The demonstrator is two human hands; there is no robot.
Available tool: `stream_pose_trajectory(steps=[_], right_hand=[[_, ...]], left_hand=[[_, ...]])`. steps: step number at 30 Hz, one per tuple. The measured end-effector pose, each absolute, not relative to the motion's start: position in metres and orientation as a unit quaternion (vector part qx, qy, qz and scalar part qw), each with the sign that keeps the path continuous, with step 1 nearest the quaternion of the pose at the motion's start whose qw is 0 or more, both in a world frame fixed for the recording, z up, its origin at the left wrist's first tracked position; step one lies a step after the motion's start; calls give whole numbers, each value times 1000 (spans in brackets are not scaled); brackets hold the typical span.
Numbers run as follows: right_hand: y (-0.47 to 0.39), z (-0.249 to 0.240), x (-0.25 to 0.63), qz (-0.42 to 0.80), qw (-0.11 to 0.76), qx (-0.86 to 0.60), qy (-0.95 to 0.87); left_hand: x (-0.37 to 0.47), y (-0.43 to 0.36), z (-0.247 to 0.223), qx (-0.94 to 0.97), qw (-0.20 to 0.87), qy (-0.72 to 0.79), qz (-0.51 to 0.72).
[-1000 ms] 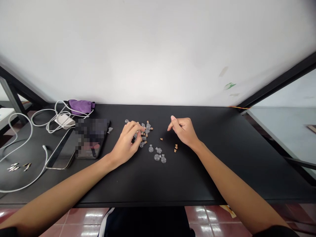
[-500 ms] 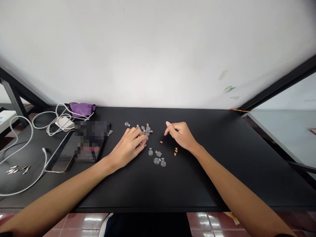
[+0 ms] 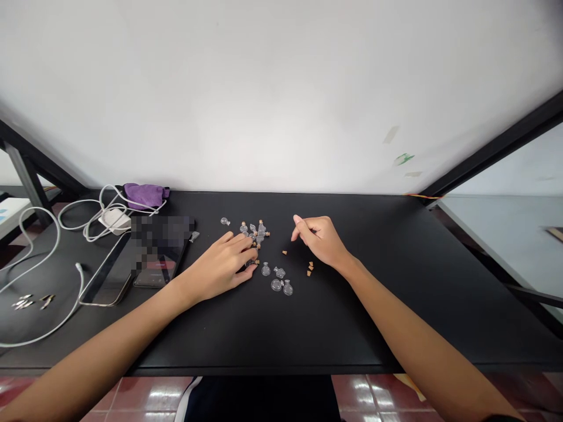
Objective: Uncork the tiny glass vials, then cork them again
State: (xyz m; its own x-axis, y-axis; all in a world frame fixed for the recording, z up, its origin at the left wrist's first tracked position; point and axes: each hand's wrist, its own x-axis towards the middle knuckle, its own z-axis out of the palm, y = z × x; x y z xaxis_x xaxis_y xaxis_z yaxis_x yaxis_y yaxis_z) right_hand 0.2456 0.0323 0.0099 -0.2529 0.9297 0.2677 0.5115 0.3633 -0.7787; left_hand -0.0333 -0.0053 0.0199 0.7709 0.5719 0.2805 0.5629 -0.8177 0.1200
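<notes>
My left hand (image 3: 226, 262) is low over the table, its thumb and fingers closed around a small corked glass bottle (image 3: 250, 263), partly hidden by them. Just beyond the fingertips lies a cluster of tiny glass bottles with cork stoppers (image 3: 261, 230). Several uncorked bottles (image 3: 277, 285) lie between my hands, nearer to me. My right hand (image 3: 321, 239) rests to the right with curled fingers and the thumb against them; nothing shows in it. One loose cork (image 3: 284, 252) lies left of it, and more corks (image 3: 310, 268) sit just below it.
At the left are two phones (image 3: 105, 271), a white charger (image 3: 115, 220) with coiled cable, and a purple pouch (image 3: 145, 195). Small metallic pieces (image 3: 23, 303) lie at the far left. One bottle (image 3: 225, 221) lies apart at the back. A white wall (image 3: 281, 105) borders the table.
My left hand has drawn slightly left and toward me, away from the bottle cluster. A corked bottle now shows at its thumb and fingers. My right hand keeps its pose.
</notes>
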Motion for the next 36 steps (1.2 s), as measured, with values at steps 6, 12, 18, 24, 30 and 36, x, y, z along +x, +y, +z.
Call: stream_pose_trajectory(steps=[6, 12, 18, 24, 30, 36], right_hand=[[12, 28, 231, 270, 346, -415, -797], [-7, 38, 213, 277, 222, -348, -868], [-13, 41, 210, 251, 195, -355, -879], [-9, 48, 214, 252, 181, -370, -876], [15, 52, 255, 274, 208, -451, -823], [33, 51, 291, 383, 110, -455, -796]], left_hand=[[-27, -10, 11, 930, 50, 296, 213], [-16, -18, 5, 891, 133, 271, 340], [-15, -22, 2, 854, 178, 269, 408], [-14, -19, 0, 836, 182, 296, 425], [-20, -9, -1, 839, 151, 341, 396], [-22, -8, -2, 884, 102, 351, 291]])
